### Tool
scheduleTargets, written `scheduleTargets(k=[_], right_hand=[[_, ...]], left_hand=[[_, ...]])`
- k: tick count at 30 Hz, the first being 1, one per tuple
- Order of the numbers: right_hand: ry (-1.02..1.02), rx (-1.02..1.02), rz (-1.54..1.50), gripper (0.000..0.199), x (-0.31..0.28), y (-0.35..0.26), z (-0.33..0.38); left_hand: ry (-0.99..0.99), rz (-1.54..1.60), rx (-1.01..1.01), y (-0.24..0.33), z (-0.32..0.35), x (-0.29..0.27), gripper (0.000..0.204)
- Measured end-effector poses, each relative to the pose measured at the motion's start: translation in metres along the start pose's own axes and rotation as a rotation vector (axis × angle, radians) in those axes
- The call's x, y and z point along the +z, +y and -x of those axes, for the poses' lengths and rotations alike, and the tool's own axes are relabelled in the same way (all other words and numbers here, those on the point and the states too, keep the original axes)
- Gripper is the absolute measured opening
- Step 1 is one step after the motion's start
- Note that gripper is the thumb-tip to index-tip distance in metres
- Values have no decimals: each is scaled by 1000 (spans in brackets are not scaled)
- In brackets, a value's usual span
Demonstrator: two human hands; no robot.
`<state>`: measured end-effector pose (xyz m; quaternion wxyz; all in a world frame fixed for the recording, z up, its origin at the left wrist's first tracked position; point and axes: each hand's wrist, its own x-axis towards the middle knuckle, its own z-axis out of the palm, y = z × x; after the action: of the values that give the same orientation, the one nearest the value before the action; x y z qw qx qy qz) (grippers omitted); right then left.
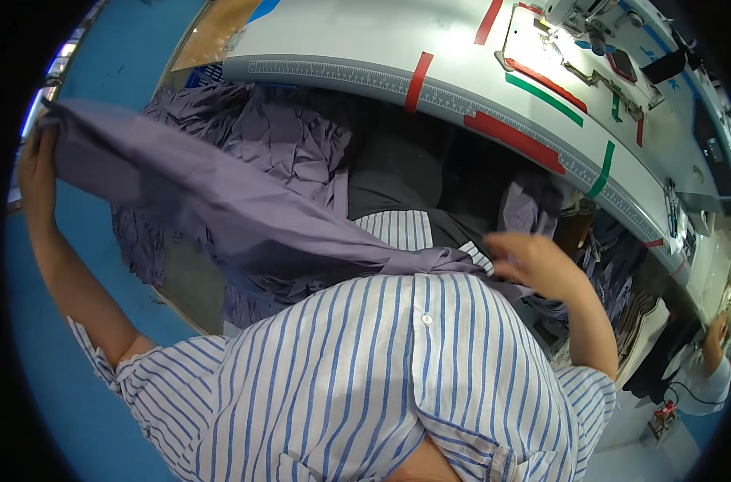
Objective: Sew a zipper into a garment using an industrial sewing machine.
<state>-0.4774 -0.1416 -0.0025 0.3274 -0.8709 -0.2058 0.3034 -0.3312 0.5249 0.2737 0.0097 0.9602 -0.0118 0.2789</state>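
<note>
My left hand is raised far to the left and grips one end of a long purple fabric piece. The cloth stretches from that hand down across my lap to my right hand, which holds its bunched other end near my striped shirt front. Behind the stretched cloth lies a heap of more purple fabric, piled below the table edge.
A grey sewing table with a printed ruler edge and red and green tape marks curves across the top. A sewing machine stands at its far right. Another person works at the lower right. Blue floor lies to the left.
</note>
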Motion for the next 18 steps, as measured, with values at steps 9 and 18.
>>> scheduleTargets(k=[9,18], right_hand=[[192,-700,-384,50,6,-106,-186],[-53,-516,-563,30,27,-92,-205]], left_hand=[[107,-8,23,4,1,-5,38],[181,65,35,-16,13,-7,37]])
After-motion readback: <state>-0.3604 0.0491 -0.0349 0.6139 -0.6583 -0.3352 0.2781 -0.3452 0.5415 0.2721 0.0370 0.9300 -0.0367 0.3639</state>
